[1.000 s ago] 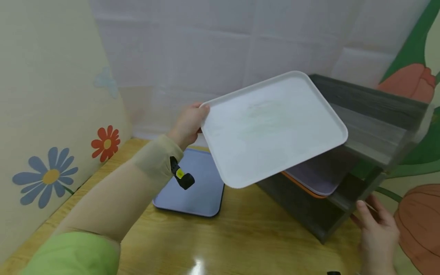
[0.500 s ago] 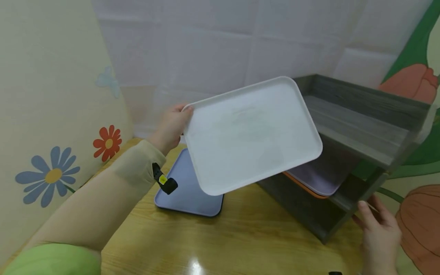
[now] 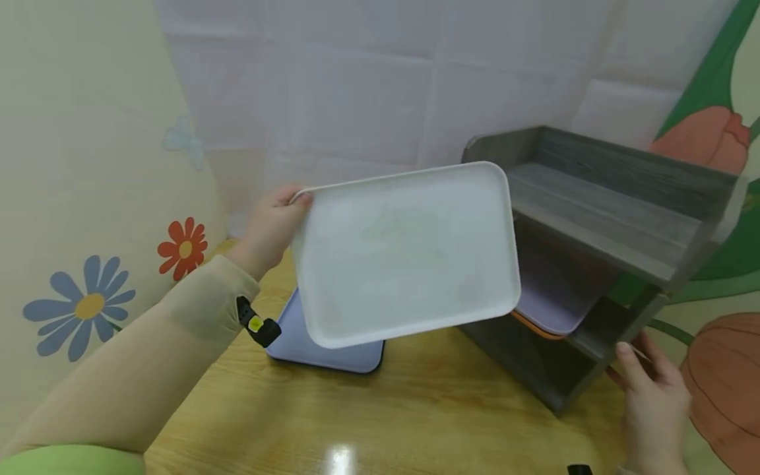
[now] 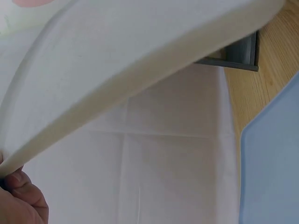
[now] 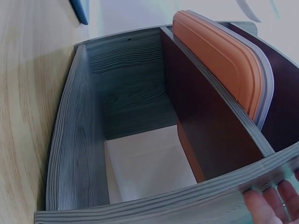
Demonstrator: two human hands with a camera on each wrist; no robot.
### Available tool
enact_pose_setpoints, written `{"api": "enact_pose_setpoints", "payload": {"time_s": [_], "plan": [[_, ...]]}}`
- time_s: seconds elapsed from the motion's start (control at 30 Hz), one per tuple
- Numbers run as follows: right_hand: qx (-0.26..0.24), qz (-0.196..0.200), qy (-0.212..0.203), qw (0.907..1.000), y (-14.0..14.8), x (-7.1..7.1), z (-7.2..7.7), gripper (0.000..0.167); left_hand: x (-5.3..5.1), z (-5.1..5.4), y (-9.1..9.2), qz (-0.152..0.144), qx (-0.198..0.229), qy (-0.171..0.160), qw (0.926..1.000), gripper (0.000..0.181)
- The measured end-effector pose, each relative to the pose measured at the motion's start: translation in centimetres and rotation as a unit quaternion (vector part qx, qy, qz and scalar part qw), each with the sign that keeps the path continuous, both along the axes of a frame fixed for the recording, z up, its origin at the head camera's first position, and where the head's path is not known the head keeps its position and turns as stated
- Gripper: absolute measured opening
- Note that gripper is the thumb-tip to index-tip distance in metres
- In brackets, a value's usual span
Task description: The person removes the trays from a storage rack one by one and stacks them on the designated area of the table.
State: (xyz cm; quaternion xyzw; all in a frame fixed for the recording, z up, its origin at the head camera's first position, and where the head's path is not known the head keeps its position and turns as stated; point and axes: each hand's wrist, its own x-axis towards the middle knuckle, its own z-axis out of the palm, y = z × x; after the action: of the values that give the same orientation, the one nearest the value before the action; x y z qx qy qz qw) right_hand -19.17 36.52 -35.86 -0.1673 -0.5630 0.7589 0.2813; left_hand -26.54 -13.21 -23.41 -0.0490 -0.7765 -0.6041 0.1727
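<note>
My left hand point(image 3: 270, 227) pinches the upper left corner of a white tray point(image 3: 410, 257), which hangs tilted in the air, its inner face toward the head view. In the left wrist view the fingers point(image 4: 28, 193) curl under the tray's rim point(image 4: 117, 91). My right hand point(image 3: 656, 402) grips the near right edge of a grey wooden shelf point(image 3: 605, 227). On the shelf's middle level a purple tray point(image 3: 549, 297) lies on an orange tray point(image 5: 219, 60); both jut out past the board. Below the raised tray, a blue tray point(image 3: 332, 353) lies on the table, partly hidden.
The wooden table point(image 3: 415, 409) carries the shelf on the right. A dark edge shows under the blue tray. Behind hangs a white cloth point(image 3: 356, 86); walls painted with flowers stand at left and right.
My left hand has carried the white tray left and slightly down, away from the shelf, turning it closer to level. More of the shelf's top shows. My right hand has stayed at the shelf's edge.
</note>
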Motion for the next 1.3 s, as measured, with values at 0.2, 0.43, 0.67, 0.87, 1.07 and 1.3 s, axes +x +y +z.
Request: {"api": "enact_pose_setpoints", "payload": {"time_s": [0.2,0.43,0.67,0.87,1.07,1.3], "plan": [[-0.007,-0.001,0.017,0.9998,0.0,0.0,0.0,0.051,0.6,-0.6,-1.2,-0.008,-0.051,0.019,0.9985,0.040],[-0.002,-0.002,0.025,0.9997,0.1,0.0,-0.1,0.053,1.5,-1.1,-2.8,0.003,-0.133,0.025,0.9908,0.038],[-0.001,0.003,0.041,0.9991,0.0,0.0,0.2,0.053,2.0,-1.6,-3.8,0.021,-0.192,0.042,0.9803,0.031],[-0.005,0.007,0.072,0.9974,-0.2,0.0,0.1,0.049,2.3,-2.0,-4.5,0.032,-0.236,0.078,0.9680,0.027],[-0.002,0.002,0.073,0.9973,-0.1,0.1,0.1,0.047,2.6,-2.6,-5.2,0.036,-0.250,0.079,0.9645,0.027],[-0.005,0.004,0.065,0.9978,-0.1,0.3,0.0,0.047,3.2,-3.2,-6.6,0.055,-0.250,0.062,0.9648,0.030]]}}
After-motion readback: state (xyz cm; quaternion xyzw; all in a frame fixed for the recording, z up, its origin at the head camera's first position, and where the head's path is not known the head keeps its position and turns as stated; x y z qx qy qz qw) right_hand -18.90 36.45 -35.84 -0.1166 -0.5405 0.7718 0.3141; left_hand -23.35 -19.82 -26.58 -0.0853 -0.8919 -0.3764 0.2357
